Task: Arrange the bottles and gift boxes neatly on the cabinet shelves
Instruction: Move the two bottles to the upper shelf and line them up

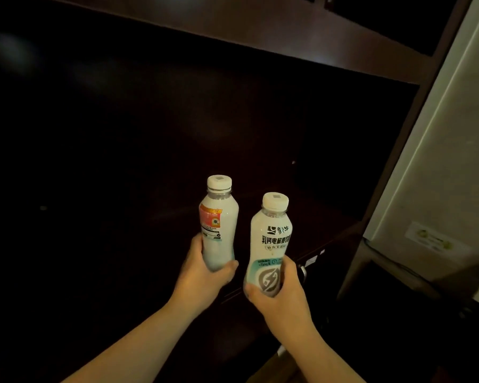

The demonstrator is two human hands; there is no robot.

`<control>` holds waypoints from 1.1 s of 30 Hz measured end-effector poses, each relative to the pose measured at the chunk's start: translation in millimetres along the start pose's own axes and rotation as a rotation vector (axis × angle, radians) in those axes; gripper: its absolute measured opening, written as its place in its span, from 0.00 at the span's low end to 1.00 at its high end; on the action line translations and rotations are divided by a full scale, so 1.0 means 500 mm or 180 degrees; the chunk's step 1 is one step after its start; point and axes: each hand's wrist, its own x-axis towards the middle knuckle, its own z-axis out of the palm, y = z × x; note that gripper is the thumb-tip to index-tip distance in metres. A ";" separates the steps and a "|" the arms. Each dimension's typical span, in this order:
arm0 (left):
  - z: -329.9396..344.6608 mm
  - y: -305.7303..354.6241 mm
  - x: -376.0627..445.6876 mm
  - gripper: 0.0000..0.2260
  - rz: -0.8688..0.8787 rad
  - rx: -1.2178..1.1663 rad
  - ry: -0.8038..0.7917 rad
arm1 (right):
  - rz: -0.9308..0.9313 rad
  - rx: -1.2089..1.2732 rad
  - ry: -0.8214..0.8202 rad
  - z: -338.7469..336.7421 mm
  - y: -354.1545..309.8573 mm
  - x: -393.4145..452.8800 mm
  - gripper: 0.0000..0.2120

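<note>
I hold two white drink bottles upright in front of a dark cabinet. My left hand [202, 275] grips the lower part of the left bottle [219, 222], which has a white cap and a red and orange label patch. My right hand [280, 294] grips the base of the right bottle [271, 239], which has a white cap, dark printed characters and a grey lightning emblem. Both bottles hang above the front of a dark shelf [310, 233]. No gift boxes are in sight.
The cabinet interior [150, 128] is very dark, and its contents cannot be made out. A dark wooden upright [398, 150] frames its right side. A pale wall or panel [443, 172] stands to the right. Another shelf board [260, 31] runs above.
</note>
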 end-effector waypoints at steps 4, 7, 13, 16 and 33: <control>0.065 -0.035 0.094 0.33 -0.0144 -0.0061 0.0153 | -0.0011 0.0098 -0.0078 0.001 0.052 0.103 0.35; 0.106 -0.061 0.140 0.34 -0.0172 0.0012 0.0193 | -0.0051 0.0070 -0.0155 -0.006 0.085 0.158 0.36; 0.190 -0.148 0.203 0.35 -0.0284 0.0217 0.0469 | 0.0018 0.0050 -0.0368 -0.025 0.188 0.264 0.36; 0.220 -0.191 0.229 0.34 -0.0337 0.0365 0.0705 | 0.0020 -0.0015 -0.0470 -0.028 0.240 0.311 0.35; 0.260 -0.266 0.325 0.37 -0.0338 0.0812 0.1395 | -0.0203 -0.0393 -0.0982 -0.037 0.340 0.424 0.36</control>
